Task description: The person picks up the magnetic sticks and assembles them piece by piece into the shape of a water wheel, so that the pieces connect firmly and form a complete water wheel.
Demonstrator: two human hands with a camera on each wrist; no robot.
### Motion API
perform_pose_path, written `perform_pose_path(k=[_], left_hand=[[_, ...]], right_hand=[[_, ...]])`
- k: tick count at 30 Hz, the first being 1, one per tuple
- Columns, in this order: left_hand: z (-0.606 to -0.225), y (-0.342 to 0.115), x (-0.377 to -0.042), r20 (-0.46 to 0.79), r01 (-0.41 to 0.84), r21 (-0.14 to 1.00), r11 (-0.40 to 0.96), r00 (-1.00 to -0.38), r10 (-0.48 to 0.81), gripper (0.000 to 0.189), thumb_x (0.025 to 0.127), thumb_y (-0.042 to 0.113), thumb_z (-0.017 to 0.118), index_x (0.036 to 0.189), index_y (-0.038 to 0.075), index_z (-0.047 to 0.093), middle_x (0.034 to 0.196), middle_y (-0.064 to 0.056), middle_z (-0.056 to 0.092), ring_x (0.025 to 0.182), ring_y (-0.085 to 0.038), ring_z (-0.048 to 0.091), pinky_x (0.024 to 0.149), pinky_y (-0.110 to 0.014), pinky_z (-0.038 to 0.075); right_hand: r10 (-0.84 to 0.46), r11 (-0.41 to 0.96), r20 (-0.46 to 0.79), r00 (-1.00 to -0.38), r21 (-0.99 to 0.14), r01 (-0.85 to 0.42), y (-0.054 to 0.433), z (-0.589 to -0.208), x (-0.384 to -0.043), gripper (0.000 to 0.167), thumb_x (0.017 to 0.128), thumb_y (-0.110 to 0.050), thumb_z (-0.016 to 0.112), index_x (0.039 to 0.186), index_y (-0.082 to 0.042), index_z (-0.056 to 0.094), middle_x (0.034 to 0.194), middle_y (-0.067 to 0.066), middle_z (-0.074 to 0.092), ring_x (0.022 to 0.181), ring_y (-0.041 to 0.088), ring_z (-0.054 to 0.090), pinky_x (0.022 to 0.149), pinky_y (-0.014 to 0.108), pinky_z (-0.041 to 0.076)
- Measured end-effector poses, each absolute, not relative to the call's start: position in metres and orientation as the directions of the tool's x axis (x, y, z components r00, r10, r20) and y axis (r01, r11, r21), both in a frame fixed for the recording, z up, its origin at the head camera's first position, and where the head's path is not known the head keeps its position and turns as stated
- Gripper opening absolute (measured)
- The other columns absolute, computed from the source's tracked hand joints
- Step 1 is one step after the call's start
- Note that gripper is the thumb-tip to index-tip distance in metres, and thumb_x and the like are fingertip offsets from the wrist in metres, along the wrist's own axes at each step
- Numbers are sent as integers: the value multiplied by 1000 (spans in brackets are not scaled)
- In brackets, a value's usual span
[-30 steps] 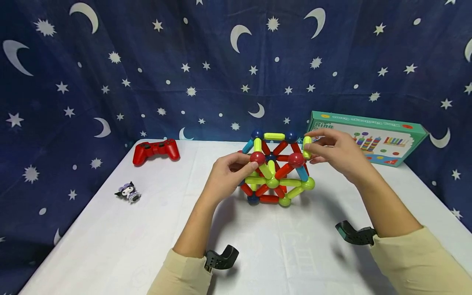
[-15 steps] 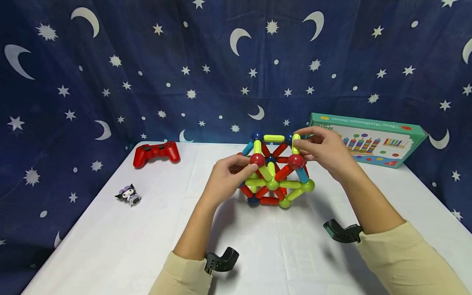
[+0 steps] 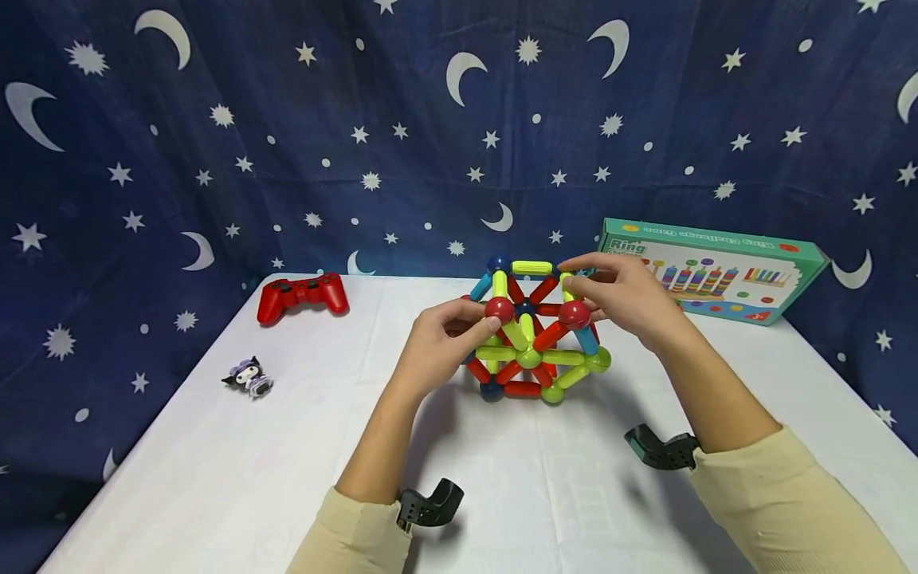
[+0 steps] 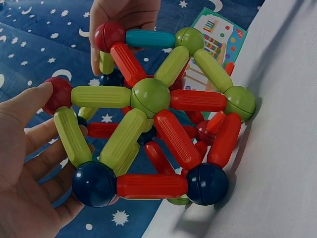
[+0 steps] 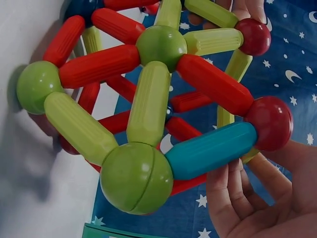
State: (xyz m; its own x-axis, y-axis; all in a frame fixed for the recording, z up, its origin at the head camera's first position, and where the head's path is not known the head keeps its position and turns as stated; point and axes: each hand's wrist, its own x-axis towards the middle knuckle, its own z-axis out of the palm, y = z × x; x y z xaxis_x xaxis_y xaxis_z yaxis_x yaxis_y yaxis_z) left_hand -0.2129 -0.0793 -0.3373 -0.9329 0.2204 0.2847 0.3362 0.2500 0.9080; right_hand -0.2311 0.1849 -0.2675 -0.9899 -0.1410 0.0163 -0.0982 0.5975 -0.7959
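Note:
A frame of magnetic rods and balls [image 3: 529, 356] in red, yellow-green and blue stands on the white-covered table. With thumb and fingers my left hand [image 3: 448, 344] grips its upper left red ball [image 3: 500, 310]; the left wrist view shows the thumb on that red ball [image 4: 58, 92], other fingers behind the frame. My right hand [image 3: 625, 293] pinches a yellow-green rod [image 3: 567, 287] at the top right, between a red ball [image 3: 574, 314] and a dark blue ball mostly hidden by the fingers. A light blue rod [image 5: 215, 150] runs beneath the right hand's red ball.
Behind the right hand stands a green-and-white game box [image 3: 717, 271]. A red game controller [image 3: 303, 297] lies at the back left, with a small black-and-purple figurine [image 3: 248, 377] nearer the front. A blue curtain [image 3: 402, 143] with moons and stars hangs behind the table.
My right hand has moved left with the yellow-green rod, from beside the frame to its top right, where the rod now lines up with the red ball. The left hand keeps its place.

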Motion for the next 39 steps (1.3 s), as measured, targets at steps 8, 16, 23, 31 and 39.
perform_pose_path(k=[8, 16, 23, 31, 39], left_hand=[[-338, -79, -213, 285, 335, 910, 245, -933, 220, 28, 96, 34, 72, 115, 13, 77, 107, -2, 75, 97, -19, 69, 88, -34, 58], [-337, -78, -212, 283, 336, 910, 243, -932, 225, 29, 96, 33, 72, 116, 12, 76, 108, -3, 75, 97, -19, 69, 88, -32, 58], [-338, -79, -213, 283, 333, 912, 238, -933, 224, 28, 96, 33, 73, 116, 13, 77, 107, -3, 75, 96, -19, 69, 88, -32, 58], [-337, -78, -214, 270, 325, 914, 245, -935, 231, 30, 96, 34, 72, 118, 13, 76, 110, -2, 75, 99, -18, 69, 90, -33, 58], [-337, -79, -214, 262, 317, 915, 251, -937, 232, 30, 97, 34, 72, 117, 14, 76, 110, -2, 75, 100, -19, 69, 91, -34, 58]], right_hand=[[-163, 592, 12, -987, -799, -107, 188, -270, -232, 49, 102, -40, 62, 143, -13, 61, 139, 20, 59, 111, 35, 66, 86, 35, 62], [-175, 571, 97, -980, -801, -181, 205, -277, -233, 48, 103, -39, 61, 142, -11, 62, 128, 21, 67, 89, 14, 72, 78, 24, 61], [-146, 648, 197, -970, -722, -244, 238, -298, -247, 42, 104, -30, 61, 139, -6, 63, 130, 22, 67, 87, 5, 69, 72, 20, 58], [-10, 781, 172, -985, -614, -115, 290, -337, -268, 45, 103, -20, 62, 143, -2, 57, 140, 31, 59, 123, 51, 59, 86, 48, 58], [34, 889, 20, -999, -457, 21, 328, -362, -280, 51, 98, -16, 62, 145, 0, 52, 150, 42, 38, 133, 64, 37, 106, 76, 35]])
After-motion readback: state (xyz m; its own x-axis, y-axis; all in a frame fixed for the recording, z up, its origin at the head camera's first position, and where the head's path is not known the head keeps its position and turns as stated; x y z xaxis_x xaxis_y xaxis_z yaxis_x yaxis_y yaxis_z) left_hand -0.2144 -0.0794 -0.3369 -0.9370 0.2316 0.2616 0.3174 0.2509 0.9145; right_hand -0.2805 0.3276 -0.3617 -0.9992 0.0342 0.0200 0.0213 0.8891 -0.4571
